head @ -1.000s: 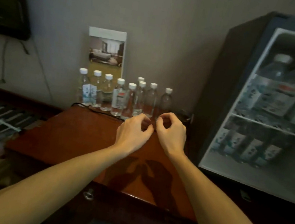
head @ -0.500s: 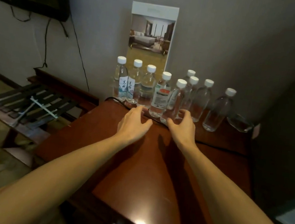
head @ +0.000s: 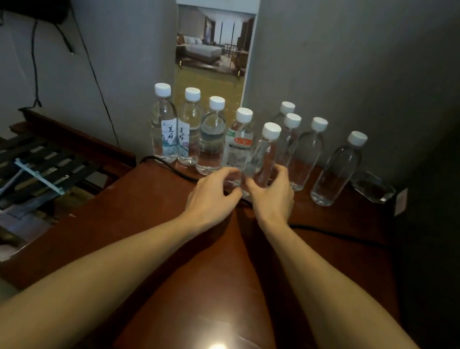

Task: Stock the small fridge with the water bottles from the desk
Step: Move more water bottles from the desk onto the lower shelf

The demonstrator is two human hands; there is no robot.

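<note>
Several clear water bottles with white caps stand in a row at the back of the brown wooden desk (head: 210, 260). My left hand (head: 212, 195) curls its fingers round the base of the bottle with the red and green label (head: 238, 143). Beside it, my right hand (head: 271, 198) has thumb and fingers on either side of an unlabelled bottle (head: 264, 152), low on its body. Both bottles stand upright on the desk. Only the dark side of the small fridge (head: 450, 235) shows, at the right edge.
A tall brochure card (head: 212, 38) leans on the wall behind the bottles. A glass ashtray (head: 373, 187) sits at the desk's back right. A black cable (head: 332, 233) crosses the desk. A slatted luggage rack (head: 17, 162) stands to the left.
The view swung left from the open fridge to the desk. Both hands reached forward to the row and now curl round the bases of two middle bottles.
</note>
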